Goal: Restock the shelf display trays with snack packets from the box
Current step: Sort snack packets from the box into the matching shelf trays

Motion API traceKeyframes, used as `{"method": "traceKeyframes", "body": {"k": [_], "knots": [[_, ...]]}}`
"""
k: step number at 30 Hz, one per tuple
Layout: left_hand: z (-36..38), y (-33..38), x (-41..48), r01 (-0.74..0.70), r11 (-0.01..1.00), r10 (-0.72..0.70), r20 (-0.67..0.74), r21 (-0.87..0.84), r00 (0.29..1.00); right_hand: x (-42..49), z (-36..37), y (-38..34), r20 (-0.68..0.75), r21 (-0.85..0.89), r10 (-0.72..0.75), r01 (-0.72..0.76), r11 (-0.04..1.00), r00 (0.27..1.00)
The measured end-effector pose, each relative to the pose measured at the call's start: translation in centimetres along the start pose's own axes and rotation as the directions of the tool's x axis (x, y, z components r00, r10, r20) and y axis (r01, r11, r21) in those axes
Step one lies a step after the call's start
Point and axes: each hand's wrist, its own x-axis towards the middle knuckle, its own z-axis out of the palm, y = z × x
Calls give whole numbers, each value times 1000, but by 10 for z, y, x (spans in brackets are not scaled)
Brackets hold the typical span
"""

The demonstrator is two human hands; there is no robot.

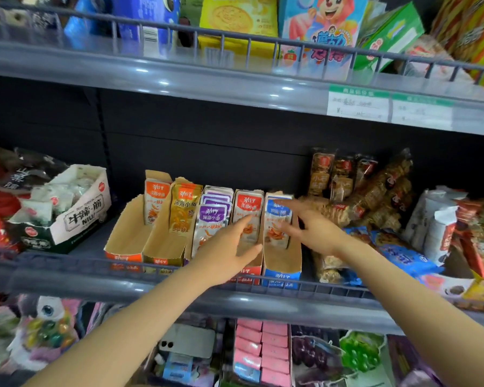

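Grey store shelving against a dark back panel. On the middle shelf [53, 277], five cardboard display trays stood side by side. The red tray [248, 272] and blue tray [281, 275] each held a few packets upright at the back.

- The left hand [229, 247] lay straight-fingered against the red packets [248, 208], pinching nothing.
- The right hand [310, 227], blurred, had its fingers spread at the blue packets [278, 216]; no packet seen in it.
- Supply box out of view.
- The orange tray [123, 247] and yellow tray [162, 247], further left, were nearly empty.

Risk: a shove on the loosely standing packets would tip them flat, or skid a light tray backward.
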Motion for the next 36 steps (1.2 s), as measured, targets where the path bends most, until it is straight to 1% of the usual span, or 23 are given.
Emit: {"method": "traceKeyframes", "body": {"k": [1, 4, 6, 8, 11, 13, 15, 16, 18, 19, 21, 23, 25, 27, 29, 30, 31, 32, 33, 35, 36], "knots": [[-3, -5, -16, -13, 999, 13, -5, 35, 1000, -17, 9, -9, 13, 4, -21, 21, 1000, 1000], [-2, -28, -71, -35, 994, 35, -1, 104, 999, -66, 50, -25, 95, 115, -119, 108, 987, 988], [8, -51, -109, 12, 993, -19, 53, 121, 998, -96, 88, -27, 170, 122, -116, 95, 988, 979], [23, -73, -146, 64, 988, -77, 96, 138, 992, -123, 130, -28, 261, 107, -76, 49, 993, 962], [47, -99, -199, 133, 971, -166, 162, 197, 973, -165, 187, -33, 354, 156, -12, -46, 987, 935], [63, -118, -228, 191, 953, -245, 230, 233, 942, -188, 220, -39, 422, 175, 38, -122, 977, 906], [82, -138, -252, 299, 938, -341, 318, 174, 885, -206, 248, -42, 515, 185, 99, -223, 957, 852], [92, -149, -261, 345, 926, -377, 358, 152, 854, -213, 263, -43, 549, 216, 117, -275, 937, 828], [110, -167, -275, 399, 903, -427, 414, 158, 803, -225, 290, -39, 578, 264, 162, -371, 890, 800], [118, -174, -280, 435, 886, -459, 448, 162, 767, -229, 301, -39, 607, 251, 214, -440, 862, 765], [132, -183, -287, 492, 856, -497, 508, 155, 704, -233, 319, -35, 668, 173, 334, -575, 800, 665], [144, -189, -292, 535, 832, -517, 556, 147, 651, -238, 340, -23, 680, 161, 401, -659, 735, 614], [157, -194, -295, 553, 822, -518, 582, 136, 627, -242, 362, -4, 637, 131, 480, -698, 704, 603], [169, -197, -297, 534, 832, -508, 589, 149, 628, -256, 427, 62, 631, 104, 537, -747, 657, 560], [181, -200, -296, 513, 845, -495, 584, 151, 643, -267, 467, 98, 591, 106, 578, -764, 637, 563], [187, -200, -294, 492, 856, -483, 583, 159, 653, -271, 472, 99, 583, 110, 592, -776, 621, 556], [193, -199, -292, 459, 872, -466, 583, 173, 666, -271, 457, 80, 581, 159, 583, -782, 602, 567], [199, -198, -290, 417, 889, -444, 581, 190, 682, -269, 442, 62, 561, 201, 587, -784, 587, 584], [204, -195, -287, 380, 903, -422, 578, 200, 698, -259, 405, 22, 541, 254, 597, -792, 555, 592], [215, -190, -281, 315, 928, -370, 572, 197, 732, -256, 396, 15, 511, 304, 632, -810, 500, 582], [222, -189, -279, 287, 938, -345, 581, 194, 737, -255, 398, 17, 459, 302, 667, -809, 505, 587]]}}
